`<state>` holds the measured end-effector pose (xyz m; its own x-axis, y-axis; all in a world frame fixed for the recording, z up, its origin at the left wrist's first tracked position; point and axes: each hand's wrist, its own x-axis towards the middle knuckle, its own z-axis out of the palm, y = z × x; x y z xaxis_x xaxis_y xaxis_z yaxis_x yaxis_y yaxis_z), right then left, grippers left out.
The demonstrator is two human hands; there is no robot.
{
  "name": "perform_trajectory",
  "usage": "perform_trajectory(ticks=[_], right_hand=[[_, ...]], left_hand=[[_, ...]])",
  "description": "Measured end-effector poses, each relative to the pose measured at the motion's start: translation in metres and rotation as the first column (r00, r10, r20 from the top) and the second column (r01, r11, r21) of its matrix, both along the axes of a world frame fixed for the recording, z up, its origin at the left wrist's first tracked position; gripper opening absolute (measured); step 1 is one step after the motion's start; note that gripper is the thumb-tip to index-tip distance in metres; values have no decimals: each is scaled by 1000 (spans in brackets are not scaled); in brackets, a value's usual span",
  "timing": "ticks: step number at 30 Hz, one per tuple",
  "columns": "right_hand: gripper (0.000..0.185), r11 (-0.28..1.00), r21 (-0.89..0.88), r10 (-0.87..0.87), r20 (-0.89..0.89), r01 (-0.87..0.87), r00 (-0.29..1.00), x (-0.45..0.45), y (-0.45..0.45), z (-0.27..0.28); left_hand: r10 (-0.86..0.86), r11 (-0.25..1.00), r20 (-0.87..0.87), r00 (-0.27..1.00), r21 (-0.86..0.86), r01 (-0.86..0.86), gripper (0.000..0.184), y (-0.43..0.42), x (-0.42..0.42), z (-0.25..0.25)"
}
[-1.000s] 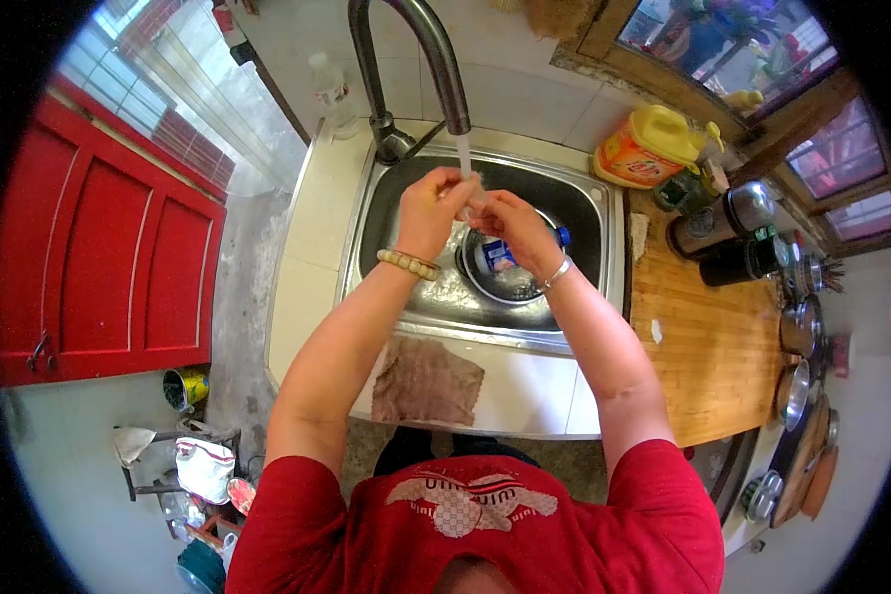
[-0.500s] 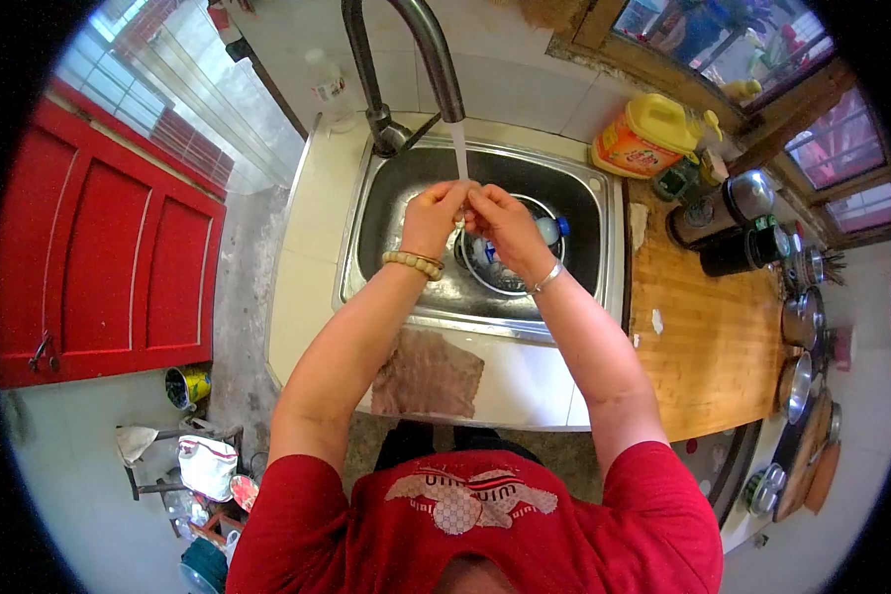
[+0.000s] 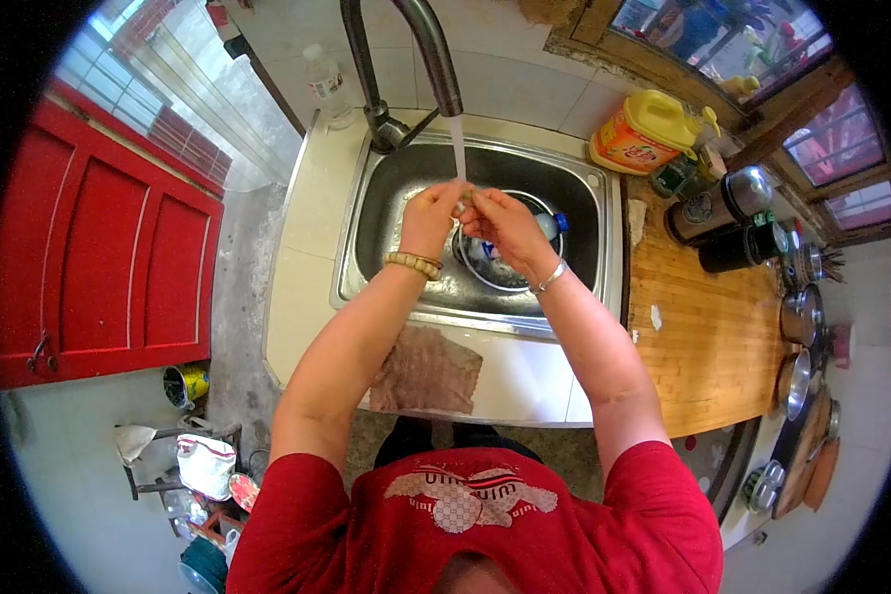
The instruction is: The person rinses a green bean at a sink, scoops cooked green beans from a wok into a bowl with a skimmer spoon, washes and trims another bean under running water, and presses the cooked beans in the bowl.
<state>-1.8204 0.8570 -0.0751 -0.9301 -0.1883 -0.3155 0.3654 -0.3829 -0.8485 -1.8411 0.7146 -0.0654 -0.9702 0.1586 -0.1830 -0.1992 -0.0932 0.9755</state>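
Water runs from the faucet (image 3: 436,59) onto my fingertips over the metal sink (image 3: 381,208). My left hand (image 3: 431,220) wears a beaded bracelet, and its fingers are pinched together under the stream. Close against it, my right hand (image 3: 505,226) has its thumb and fingertips closed too. Something small and pale shows between the fingertips, too small to name. Below my right hand a round metal bowl (image 3: 505,285) sits in the sink, with a clear bottle with a blue cap (image 3: 547,226) in it, partly hidden by the hand.
A brown cloth (image 3: 426,371) lies on the front counter edge. A yellow jug (image 3: 643,134) stands behind the sink's right corner, beside jars and a dark thermos (image 3: 728,255). A clear plastic bottle (image 3: 325,84) stands at the back left. The wooden board (image 3: 708,337) lies at right.
My hands have come closer together under the water, and my right hand has shifted slightly left. The bottle's blue label shows less than before.
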Motion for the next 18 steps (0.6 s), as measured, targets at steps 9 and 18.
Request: perform_trajectory(ticks=[9, 18], right_hand=[[23, 974, 202, -96, -42, 102, 995, -21, 16, -13], [23, 947, 309, -71, -53, 84, 996, -50, 29, -13]], left_hand=[[-64, 994, 34, 997, 95, 61, 29, 2, -14, -1], [-195, 974, -36, 980, 111, 198, 29, 0, -14, 12]])
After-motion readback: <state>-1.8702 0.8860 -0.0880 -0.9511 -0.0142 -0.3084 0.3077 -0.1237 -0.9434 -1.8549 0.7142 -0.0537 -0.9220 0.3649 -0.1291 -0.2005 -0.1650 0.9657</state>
